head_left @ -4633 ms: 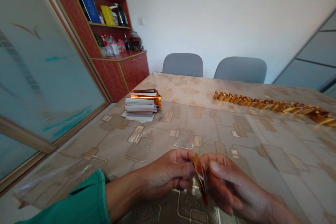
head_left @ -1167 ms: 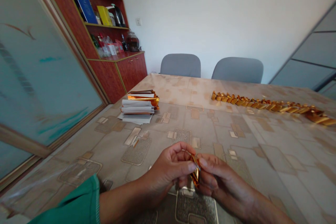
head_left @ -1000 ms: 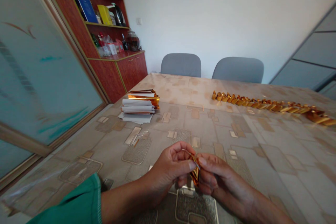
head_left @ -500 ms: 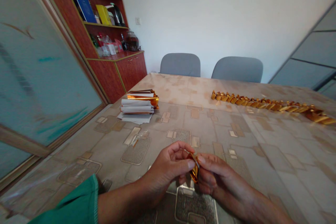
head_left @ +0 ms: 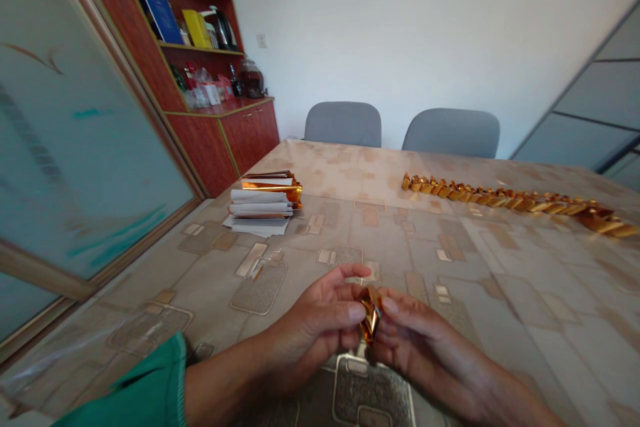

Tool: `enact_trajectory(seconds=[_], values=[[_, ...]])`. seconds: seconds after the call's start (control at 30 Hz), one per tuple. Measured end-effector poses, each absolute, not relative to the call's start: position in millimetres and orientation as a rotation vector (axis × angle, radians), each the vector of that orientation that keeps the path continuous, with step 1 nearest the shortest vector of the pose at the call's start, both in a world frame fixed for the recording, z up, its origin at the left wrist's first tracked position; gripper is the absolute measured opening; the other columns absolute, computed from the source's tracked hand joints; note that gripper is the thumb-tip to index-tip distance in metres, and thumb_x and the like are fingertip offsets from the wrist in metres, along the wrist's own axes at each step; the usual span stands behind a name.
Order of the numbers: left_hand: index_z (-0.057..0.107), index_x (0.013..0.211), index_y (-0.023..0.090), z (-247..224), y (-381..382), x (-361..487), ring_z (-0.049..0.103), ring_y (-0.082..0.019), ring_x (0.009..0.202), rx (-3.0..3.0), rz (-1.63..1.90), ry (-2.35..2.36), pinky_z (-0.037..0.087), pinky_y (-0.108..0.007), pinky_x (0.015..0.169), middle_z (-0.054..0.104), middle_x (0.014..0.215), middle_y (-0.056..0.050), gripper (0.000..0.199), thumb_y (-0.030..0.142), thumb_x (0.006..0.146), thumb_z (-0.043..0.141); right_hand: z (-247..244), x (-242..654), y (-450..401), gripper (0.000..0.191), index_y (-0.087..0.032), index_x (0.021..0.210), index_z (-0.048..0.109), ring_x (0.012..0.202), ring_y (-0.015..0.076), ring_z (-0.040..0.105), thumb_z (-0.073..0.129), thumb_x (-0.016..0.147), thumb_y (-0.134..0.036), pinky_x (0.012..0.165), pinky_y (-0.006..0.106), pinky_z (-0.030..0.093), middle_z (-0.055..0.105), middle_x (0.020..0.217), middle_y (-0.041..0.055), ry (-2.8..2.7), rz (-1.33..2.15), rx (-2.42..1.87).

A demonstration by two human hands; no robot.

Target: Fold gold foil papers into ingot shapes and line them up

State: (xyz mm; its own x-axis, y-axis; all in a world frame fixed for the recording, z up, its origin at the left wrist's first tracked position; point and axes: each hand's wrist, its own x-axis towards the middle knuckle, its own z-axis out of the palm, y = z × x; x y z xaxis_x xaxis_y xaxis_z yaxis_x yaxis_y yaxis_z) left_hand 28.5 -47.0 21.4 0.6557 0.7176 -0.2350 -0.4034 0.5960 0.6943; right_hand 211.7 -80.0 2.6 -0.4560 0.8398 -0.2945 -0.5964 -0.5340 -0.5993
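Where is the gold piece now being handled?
In the head view, the gold piece is low, right of centre, held between the left hand and right hand.

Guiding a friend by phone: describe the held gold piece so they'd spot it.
Over the near part of the patterned tablecloth, find the left hand and right hand. Both hold the shiny gold piece, unlike the gold row lying beyond.

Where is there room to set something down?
Patterned beige tablecloth lies bare between the white, gold paper stack and long gold foil row, and between that row and the right hand. Crowded: where it and the left hand hold folded gold foil.
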Motion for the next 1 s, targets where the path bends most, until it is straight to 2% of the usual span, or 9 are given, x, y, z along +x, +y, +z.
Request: enact_trajectory(seconds=[0.1,0.23,0.37,0.57,0.7,0.83,1.0], values=[[0.052,0.13,0.025,23.0,-47.6,28.8,0.066,-0.017,0.094,0.579,0.743,0.465,0.049,-0.031,0.083,0.061,0.117,-0.005,0.068,0.018,0.072,0.085,-1.1,212.7,-76.4,0.027,-0.014,0.09,0.071,0.069,0.0094,0.055,0.088,0.075,-0.028,0.074,0.025,0.048,0.06,0.075,-0.0022,-0.441,2.005,-0.678],[0.051,0.135,0.029,24.2,-52.5,30.8,0.063,-0.016,0.101,0.616,0.766,0.462,0.046,-0.023,0.073,0.053,0.132,-0.007,0.076,0.012,0.07,0.086,-6.7,212.3,-72.0,0.021,-0.014,0.086,0.072,0.068,0.0099,0.057,0.085,0.08,-0.029,0.072,0.025,0.048,0.061,0.072,-0.0022,-0.426,1.986,-0.646],[0.059,0.127,0.027,19.8,-52.1,27.8,0.061,-0.014,0.094,0.646,0.74,0.462,0.042,-0.02,0.067,0.056,0.123,-0.005,0.064,0.015,0.07,0.086,-5.9,212.3,-76.6,0.017,-0.016,0.086,0.075,0.07,0.01,0.06,0.084,0.081,-0.03,0.074,0.024,0.048,0.063,0.072,-0.0021,-0.495,2.007,-0.624],[0.064,0.111,0.021,15.6,-47.9,21.0,0.061,-0.014,0.079,0.669,0.557,0.333,0.043,-0.023,0.064,0.06,0.097,-0.003,0.049,0.027,0.069,0.088,4.5,214.6,-85.9,0.03,-0.012,0.09,0.078,0.081,0.0178,0.066,0.086,0.077,-0.038,0.076,0.029,0.047,0.072,0.085,0.0068,-0.76,2.102,-0.584],[0.061,0.12,0.023,18.0,-48.8,23.5,0.058,-0.01,0.078,0.692,0.666,0.346,0.038,-0.018,0.058,0.057,0.107,-0.003,0.054,0.021,0.072,0.086,4.4,215.5,-80.8,0.025,-0.015,0.092,0.078,0.083,0.0166,0.065,0.085,0.078,-0.035,0.08,0.03,0.048,0.072,0.089,0.0055,-0.669,2.005,-0.658],[0.059,0.122,0.024,16.2,-49.9,26.5,0.057,-0.008,0.079,0.705,0.719,0.405,0.037,-0.018,0.056,0.054,0.117,-0.003,0.057,0.016,0.073,0.085,0.0,213.8,-74.2,0.024,-0.016,0.095,0.079,0.075,0.0129,0.058,0.084,0.08,-0.034,0.078,0.028,0.048,0.065,0.078,0.0011,-0.595,1.908,-0.7],[0.059,0.122,0.022,10.3,-50.9,30.2,0.059,-0.011,0.083,0.76,0.71,0.442,0.035,-0.02,0.059,0.059,0.113,-0.005,0.058,0.023,0.072,0.088,0.8,211.2,-75.3,0.024,-0.018,0.093,0.078,0.071,0.0124,0.054,0.084,0.079,-0.036,0.074,0.027,0.047,0.06,0.073,-0.0007,-0.639,1.893,-0.684]])
